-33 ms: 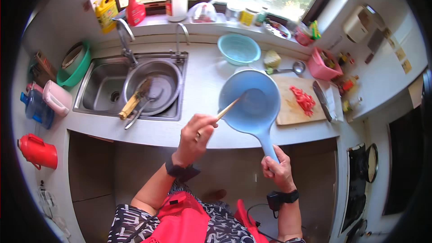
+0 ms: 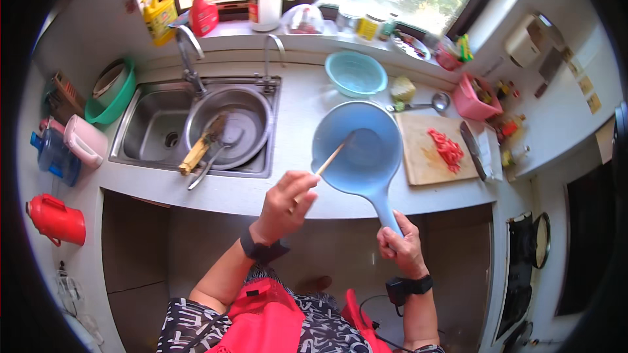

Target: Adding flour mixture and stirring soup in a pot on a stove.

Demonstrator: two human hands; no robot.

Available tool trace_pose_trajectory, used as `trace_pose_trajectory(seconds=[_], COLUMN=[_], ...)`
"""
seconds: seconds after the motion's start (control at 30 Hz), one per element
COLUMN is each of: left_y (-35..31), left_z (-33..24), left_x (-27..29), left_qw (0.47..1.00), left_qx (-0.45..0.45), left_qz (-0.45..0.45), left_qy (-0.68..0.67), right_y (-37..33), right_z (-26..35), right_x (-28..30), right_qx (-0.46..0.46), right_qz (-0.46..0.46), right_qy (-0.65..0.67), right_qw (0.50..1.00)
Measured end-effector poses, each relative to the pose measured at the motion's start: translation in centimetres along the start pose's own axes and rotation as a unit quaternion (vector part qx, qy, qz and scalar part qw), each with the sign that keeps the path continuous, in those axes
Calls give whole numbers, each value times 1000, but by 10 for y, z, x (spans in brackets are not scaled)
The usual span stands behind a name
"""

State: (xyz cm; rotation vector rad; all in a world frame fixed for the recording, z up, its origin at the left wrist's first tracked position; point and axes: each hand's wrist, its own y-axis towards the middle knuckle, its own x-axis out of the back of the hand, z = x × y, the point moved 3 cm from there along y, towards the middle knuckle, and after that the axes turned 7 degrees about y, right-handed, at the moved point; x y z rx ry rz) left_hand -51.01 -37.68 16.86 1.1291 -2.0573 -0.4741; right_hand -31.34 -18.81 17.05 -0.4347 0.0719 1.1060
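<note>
My right hand (image 2: pixel 403 245) is wrapped round the handle of a blue plastic water dipper (image 2: pixel 366 124), held over the counter's front edge with its bowl facing up. Closed around light wooden chopsticks (image 2: pixel 334 157), my left hand (image 2: pixel 286 202) is at the dipper's near left side, and their tips reach down into the bowl. Whether it is one stick or two I cannot make out. What the dipper contains is unclear. To its right, a wooden cutting board (image 2: pixel 418 160) bears red cut strips (image 2: pixel 446 150) and a knife (image 2: pixel 472 149).
Left is a double steel sink (image 2: pixel 145 117) with a metal basin (image 2: pixel 248 147), a brush and a spoon-like utensil. Behind the dipper stand a turquoise bowl (image 2: pixel 356 73), a pale round vegetable (image 2: pixel 403 88) and a steel ladle (image 2: pixel 440 101). A pink basket (image 2: pixel 476 97) sits at right.
The view has shifted slightly, so the counter's things appear a little farther right. The dipper has moved slightly left against the counter; both grips look the same.
</note>
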Motion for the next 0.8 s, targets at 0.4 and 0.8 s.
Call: trace_pose_trajectory(seconds=[0.4, 0.8], left_y=[-19, 10], left_z=[170, 132], left_x=[145, 138], left_qw=[964, 977], left_qx=[145, 65], left_qz=[76, 55], left_qy=[211, 196], right_y=[233, 283], right_z=[-86, -150], right_x=[-229, -233], right_qx=[-91, -131], right_qz=[108, 91], right_qy=[-39, 5], right_qw=[989, 987])
